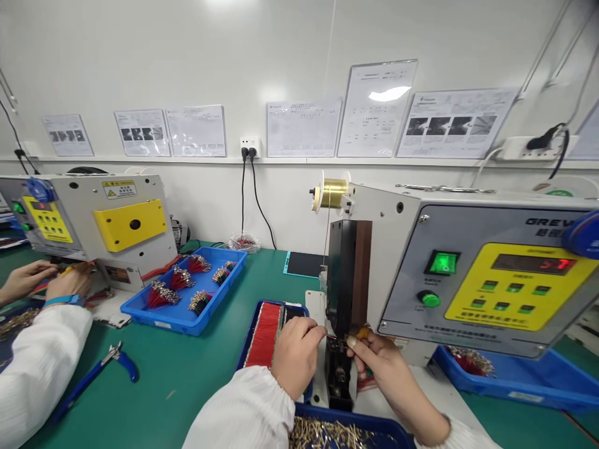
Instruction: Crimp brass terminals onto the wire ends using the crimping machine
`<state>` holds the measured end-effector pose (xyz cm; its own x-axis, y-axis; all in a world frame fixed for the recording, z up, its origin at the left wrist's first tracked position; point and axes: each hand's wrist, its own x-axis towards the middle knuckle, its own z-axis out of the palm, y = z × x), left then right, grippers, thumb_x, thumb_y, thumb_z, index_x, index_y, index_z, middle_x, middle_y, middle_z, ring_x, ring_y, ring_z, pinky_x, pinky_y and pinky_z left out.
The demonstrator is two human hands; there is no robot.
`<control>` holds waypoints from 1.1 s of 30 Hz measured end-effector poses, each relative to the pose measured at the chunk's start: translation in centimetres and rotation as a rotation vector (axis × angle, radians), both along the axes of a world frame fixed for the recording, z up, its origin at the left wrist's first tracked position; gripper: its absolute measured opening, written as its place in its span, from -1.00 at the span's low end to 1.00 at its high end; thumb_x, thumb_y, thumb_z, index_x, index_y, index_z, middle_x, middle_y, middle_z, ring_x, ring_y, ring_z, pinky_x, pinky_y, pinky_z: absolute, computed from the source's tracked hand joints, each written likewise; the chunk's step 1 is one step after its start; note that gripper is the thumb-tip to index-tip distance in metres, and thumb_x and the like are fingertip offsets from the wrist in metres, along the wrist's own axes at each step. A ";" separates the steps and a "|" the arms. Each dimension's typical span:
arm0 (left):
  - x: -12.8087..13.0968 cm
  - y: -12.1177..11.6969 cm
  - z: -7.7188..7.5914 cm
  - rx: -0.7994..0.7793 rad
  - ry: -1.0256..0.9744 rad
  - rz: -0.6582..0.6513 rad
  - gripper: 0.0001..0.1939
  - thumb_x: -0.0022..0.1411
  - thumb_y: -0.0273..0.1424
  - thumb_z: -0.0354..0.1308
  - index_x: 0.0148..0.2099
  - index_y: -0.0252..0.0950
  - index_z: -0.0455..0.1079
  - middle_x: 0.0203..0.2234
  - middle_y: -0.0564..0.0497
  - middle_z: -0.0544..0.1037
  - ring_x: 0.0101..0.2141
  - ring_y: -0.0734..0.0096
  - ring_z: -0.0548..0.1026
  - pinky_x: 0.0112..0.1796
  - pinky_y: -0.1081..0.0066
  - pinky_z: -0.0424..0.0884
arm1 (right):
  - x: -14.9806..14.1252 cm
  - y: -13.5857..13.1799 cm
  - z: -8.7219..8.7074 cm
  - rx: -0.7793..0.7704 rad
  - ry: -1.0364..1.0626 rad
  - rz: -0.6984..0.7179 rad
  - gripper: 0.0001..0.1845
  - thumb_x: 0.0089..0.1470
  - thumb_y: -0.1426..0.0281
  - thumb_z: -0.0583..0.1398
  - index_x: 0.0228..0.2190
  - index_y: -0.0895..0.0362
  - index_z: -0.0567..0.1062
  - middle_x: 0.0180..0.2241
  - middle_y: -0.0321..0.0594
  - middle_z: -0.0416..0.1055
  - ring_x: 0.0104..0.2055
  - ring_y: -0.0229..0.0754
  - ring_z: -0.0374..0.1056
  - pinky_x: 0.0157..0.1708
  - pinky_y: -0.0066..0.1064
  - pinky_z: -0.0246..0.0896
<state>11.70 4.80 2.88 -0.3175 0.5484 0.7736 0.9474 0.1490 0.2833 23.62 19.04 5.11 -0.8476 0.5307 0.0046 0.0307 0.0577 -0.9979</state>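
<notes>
From where I stand, the person's left hand (297, 355) sits closed at bottom centre, its fingers curled on something too fine to make out, right up against the black head (344, 274) of a grey terminal machine (402, 249). The right hand (388, 374), at lower right, pinches a small amber piece (361, 333) between thumb and forefinger, so both hands meet just under that head. (Close work like this goes best with the wrists steady and only the fingertips moving.)

A gold wire spool (333, 193) is mounted above them. At the bottom edge, a dark blue tray (355, 419) holds loose brass terminals, while another dark blue tray (248, 349) beside the left hand carries a bundle of red wires (264, 333). Over at the left of the frame, a co-worker's hands (70, 280) work at a matching machine (126, 224), with blue-handled side cutters (100, 380) on the green bench (187, 386).
</notes>
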 end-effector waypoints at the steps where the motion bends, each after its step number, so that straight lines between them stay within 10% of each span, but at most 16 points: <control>1: 0.0 0.0 0.0 0.007 0.004 0.000 -0.74 0.29 -0.61 -0.03 -0.16 -0.23 0.42 -0.30 -0.02 0.46 -0.27 0.36 0.40 -0.26 0.39 0.33 | 0.0 0.0 -0.2 -0.001 0.005 -0.010 -0.42 -0.22 -0.16 0.29 -0.57 0.12 0.40 -0.71 -0.34 0.25 -0.66 -0.28 0.11 -0.59 -0.40 0.06; 33: 0.2 -0.2 0.1 -0.009 0.012 0.001 -0.71 0.29 -0.61 -0.07 -0.14 -0.21 0.42 -0.29 -0.04 0.48 -0.27 0.33 0.41 -0.25 0.35 0.35 | -0.2 0.6 -0.7 0.032 0.025 0.044 -0.43 -0.13 -0.18 0.24 -0.56 0.11 0.40 -0.72 -0.33 0.27 -0.69 -0.25 0.16 -0.58 -0.36 0.08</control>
<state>11.91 4.64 2.99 -0.3086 0.5549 0.7725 0.9507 0.1523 0.2703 23.41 19.68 4.45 -0.8696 0.4920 0.0429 0.0022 0.0907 -0.9959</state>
